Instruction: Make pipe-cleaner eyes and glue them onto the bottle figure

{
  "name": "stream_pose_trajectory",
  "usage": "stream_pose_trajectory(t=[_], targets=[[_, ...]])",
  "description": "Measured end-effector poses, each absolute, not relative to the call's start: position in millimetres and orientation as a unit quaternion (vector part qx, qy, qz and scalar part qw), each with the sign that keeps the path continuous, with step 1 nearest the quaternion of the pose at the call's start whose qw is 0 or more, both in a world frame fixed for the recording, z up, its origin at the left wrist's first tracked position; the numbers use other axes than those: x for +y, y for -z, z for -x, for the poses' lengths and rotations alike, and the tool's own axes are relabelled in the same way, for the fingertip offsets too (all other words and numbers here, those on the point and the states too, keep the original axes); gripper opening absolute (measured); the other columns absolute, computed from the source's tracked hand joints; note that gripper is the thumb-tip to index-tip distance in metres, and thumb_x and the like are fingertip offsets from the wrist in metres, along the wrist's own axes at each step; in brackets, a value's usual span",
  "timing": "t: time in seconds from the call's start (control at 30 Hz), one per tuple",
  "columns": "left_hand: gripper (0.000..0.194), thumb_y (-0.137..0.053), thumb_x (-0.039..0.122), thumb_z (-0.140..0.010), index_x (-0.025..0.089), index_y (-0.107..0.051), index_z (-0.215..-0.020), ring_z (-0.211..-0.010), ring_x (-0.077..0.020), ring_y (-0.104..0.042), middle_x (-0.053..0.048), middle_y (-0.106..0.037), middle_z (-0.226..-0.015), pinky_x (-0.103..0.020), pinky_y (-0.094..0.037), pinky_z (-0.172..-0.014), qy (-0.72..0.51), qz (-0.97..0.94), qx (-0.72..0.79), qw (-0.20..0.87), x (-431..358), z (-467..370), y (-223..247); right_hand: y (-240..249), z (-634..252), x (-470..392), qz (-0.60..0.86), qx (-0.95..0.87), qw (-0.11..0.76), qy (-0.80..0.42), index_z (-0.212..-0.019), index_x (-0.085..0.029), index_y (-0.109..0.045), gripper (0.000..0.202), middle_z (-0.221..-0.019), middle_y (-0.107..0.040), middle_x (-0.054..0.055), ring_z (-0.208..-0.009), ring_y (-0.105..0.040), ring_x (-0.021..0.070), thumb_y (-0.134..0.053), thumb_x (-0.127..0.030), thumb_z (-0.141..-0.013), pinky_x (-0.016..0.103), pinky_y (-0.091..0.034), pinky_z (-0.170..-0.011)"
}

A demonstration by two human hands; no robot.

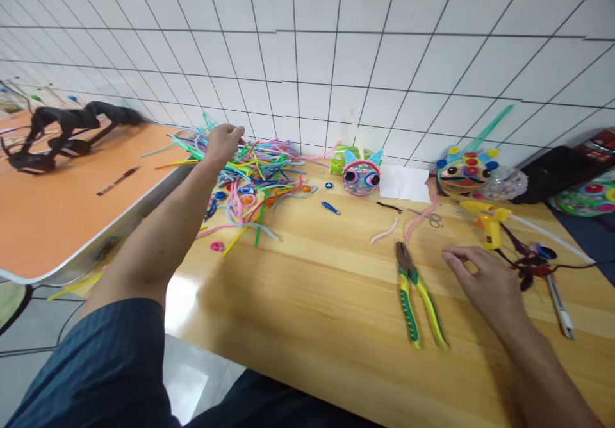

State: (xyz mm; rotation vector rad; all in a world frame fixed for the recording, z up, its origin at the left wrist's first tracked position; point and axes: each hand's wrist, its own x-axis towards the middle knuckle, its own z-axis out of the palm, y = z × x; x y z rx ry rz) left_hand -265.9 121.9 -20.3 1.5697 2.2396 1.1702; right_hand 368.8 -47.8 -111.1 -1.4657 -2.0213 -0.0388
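Note:
My left hand [225, 141] reaches over the far side of a heap of colourful pipe cleaners [259, 166]. Its fingertips are hidden, so I cannot tell whether it grips any of them. On the wooden table at the right, my right hand [485, 277] has its fingers curled in and the thumb close to the index finger, with nothing visible in them. Left of it lie green-and-yellow pliers [410, 293], jaws pointing to the wall. A yellow glue gun [490, 223] stands just beyond the right hand. Pink pipe-cleaner pieces [384, 230] and small scissors [434, 220] lie past the pliers.
Along the tiled wall stand a decorated face with blue ears [361, 178], white paper [403, 183] and another decorated face [464, 175]. A blue clipper-like tool [330, 207] lies mid-table. A marker [560, 306] is at right. An orange table [62, 204] adjoins at left.

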Motion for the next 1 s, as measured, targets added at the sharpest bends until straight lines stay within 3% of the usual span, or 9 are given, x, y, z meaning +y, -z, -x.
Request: stream_pose_trajectory(t=[0.07, 0.17, 0.37, 0.67, 1.0], targets=[[0.034, -0.043, 0.032, -0.1, 0.014, -0.07, -0.106, -0.088, -0.0233, -0.065, -0.014, -0.077, -0.103, -0.033, -0.052, -0.081, -0.288, -0.59, 0.754, -0.009, 111.3, 279.7, 30.2, 113.1, -367.8, -47.6, 0.556, -0.771, 0.312, 0.014, -0.085, -0.026, -0.075, 0.028, -0.089, -0.083, 0.008, -0.084, -0.078, 0.0283, -0.062, -0.048, -0.097, 0.04, -0.057, -0.079], [0.036, -0.049, 0.018, -0.091, 0.013, -0.071, -0.119, -0.112, -0.0281, -0.066, -0.017, -0.075, -0.123, -0.036, -0.05, -0.099, -0.22, -0.629, 0.745, -0.017, 98.6, 293.9, 48.0, 116.0, -365.4, -47.0, 0.55, -0.774, 0.313, 0.018, -0.087, -0.026, -0.075, 0.031, -0.089, -0.083, 0.007, -0.084, -0.079, 0.0285, -0.06, -0.051, -0.097, 0.04, -0.058, -0.078], [0.058, -0.062, 0.008, -0.073, 0.014, -0.069, -0.131, -0.124, -0.0335, -0.063, -0.019, -0.071, -0.133, -0.04, -0.047, -0.108, -0.139, -0.681, 0.719, -0.006, 88.8, 294.3, 78.7, 114.7, -360.6, -46.6, 0.547, -0.777, 0.313, 0.016, -0.085, -0.028, -0.075, 0.029, -0.087, -0.083, 0.006, -0.081, -0.08, 0.0302, -0.06, -0.051, -0.095, 0.042, -0.059, -0.073], [0.031, -0.047, 0.01, -0.092, 0.012, -0.073, -0.108, -0.113, -0.0328, -0.066, -0.02, -0.072, -0.114, -0.04, -0.05, -0.099, -0.122, -0.693, 0.709, -0.052, 76.4, 278.8, 95.7, 111.5, -358.0, -45.4, 0.559, -0.776, 0.292, -0.005, -0.082, -0.033, -0.074, 0.025, -0.086, -0.083, 0.005, -0.082, -0.082, 0.0347, -0.059, -0.052, -0.09, 0.049, -0.063, -0.074], [0.031, -0.046, 0.012, -0.098, 0.013, -0.069, -0.119, -0.111, -0.0316, -0.067, -0.019, -0.071, -0.119, -0.037, -0.049, -0.092, -0.138, -0.687, 0.711, -0.055, 67.5, 278.4, 94.9, 111.6, -357.6, -45.2, 0.561, -0.778, 0.283, -0.016, -0.082, -0.033, -0.073, 0.024, -0.087, -0.083, 0.005, -0.083, -0.082, 0.0353, -0.06, -0.052, -0.089, 0.05, -0.065, -0.076]])
